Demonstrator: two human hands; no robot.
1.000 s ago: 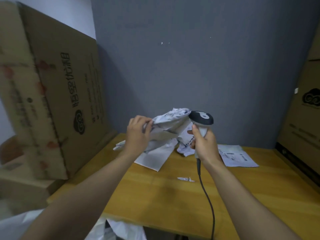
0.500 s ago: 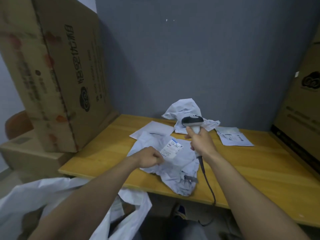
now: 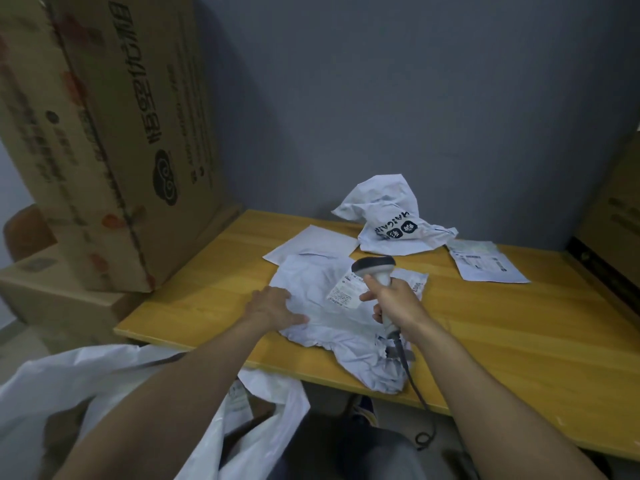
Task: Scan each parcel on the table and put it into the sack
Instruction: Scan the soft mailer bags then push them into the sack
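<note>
Gripping scanner (image 3: 374, 267) in right hand (image 3: 396, 303); left hand (image 3: 273, 306) seemingly flat, pressing parcel (image 3: 317, 289).

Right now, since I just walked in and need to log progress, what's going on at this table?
A person is scanning parcels. The right hand grips a corded scanner, its head above the label of a crumpled white parcel lying at the near edge of the table. The left hand rests on that parcel. A printed white parcel and a flat envelope lie farther back. The sack gapes below that edge.
</note>
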